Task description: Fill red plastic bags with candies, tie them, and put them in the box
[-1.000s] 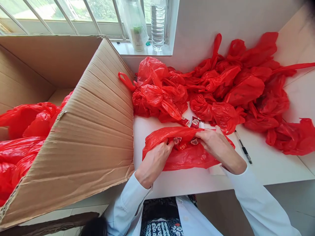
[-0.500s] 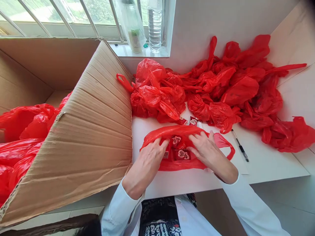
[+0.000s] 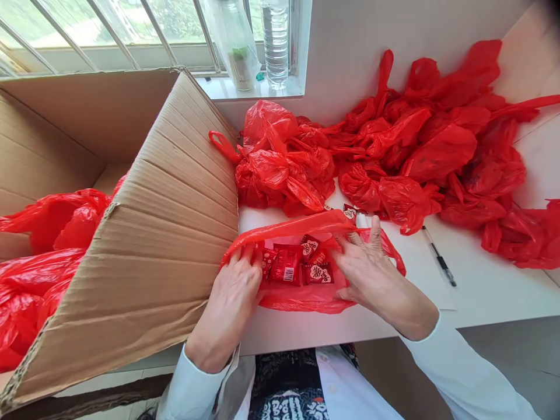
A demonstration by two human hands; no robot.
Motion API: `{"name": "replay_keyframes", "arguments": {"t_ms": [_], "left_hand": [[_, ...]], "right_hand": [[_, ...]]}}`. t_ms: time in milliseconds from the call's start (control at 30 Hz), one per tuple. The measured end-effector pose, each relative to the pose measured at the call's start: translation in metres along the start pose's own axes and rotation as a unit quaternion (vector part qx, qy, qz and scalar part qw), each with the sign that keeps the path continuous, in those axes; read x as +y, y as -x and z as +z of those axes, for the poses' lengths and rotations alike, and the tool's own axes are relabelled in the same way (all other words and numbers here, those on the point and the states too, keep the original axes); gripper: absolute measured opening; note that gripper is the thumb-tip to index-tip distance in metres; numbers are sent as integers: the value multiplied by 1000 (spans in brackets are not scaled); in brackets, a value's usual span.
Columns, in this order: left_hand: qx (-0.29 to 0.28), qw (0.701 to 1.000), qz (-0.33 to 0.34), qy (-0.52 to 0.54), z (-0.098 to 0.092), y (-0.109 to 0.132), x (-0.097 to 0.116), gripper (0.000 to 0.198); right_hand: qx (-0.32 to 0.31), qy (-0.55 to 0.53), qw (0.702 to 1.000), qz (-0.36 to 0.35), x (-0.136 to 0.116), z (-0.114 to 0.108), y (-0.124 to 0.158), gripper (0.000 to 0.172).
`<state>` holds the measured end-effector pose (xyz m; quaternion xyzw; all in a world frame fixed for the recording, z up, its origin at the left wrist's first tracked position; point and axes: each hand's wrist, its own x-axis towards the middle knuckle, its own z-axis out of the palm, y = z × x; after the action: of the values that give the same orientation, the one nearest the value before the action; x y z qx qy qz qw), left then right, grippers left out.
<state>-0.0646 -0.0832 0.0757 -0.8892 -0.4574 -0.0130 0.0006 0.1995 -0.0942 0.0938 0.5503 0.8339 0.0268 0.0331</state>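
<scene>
A red plastic bag (image 3: 297,304) lies on the white table with its mouth spread wide. Several small red candy packets (image 3: 318,273) with pale lettering are inside it. My left hand (image 3: 236,291) has its bent fingers hooked into the bag's left side, fingertips partly hidden by the plastic. At the right side of the mouth, my right hand (image 3: 371,271) reaches in with fingers spread and thumb apart, one finger raised above the rim. Just behind the bag, another small packet (image 3: 349,212) lies on the table.
A large cardboard box (image 3: 144,256) stands at left, with red bags (image 3: 48,274) in it. Knotted red bags (image 3: 406,146) are heaped along the wall. A black pen (image 3: 440,256) lies to the right. A water bottle (image 3: 275,46) and a bagged jar (image 3: 239,58) stand on the windowsill.
My left hand has moved left and my right hand slightly right, drawing the bag's mouth wider. More of the packets inside now show.
</scene>
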Motion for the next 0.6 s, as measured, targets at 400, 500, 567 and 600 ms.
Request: {"name": "replay_keyframes", "arguments": {"t_ms": [400,500,567,600], "left_hand": [[36,996,-12,-77,70,-4,-4,53],[36,997,-29,-65,77,0,-2,51],[40,997,-25,-54,78,2,2,49],[42,998,-22,-49,77,3,5,47]], "right_hand": [[1,-117,993,-20,-20,52,6,41],[16,-123,992,-9,-18,48,6,28],[14,-146,989,-22,-11,35,7,24],[13,-173,984,-41,-5,26,9,23]]}}
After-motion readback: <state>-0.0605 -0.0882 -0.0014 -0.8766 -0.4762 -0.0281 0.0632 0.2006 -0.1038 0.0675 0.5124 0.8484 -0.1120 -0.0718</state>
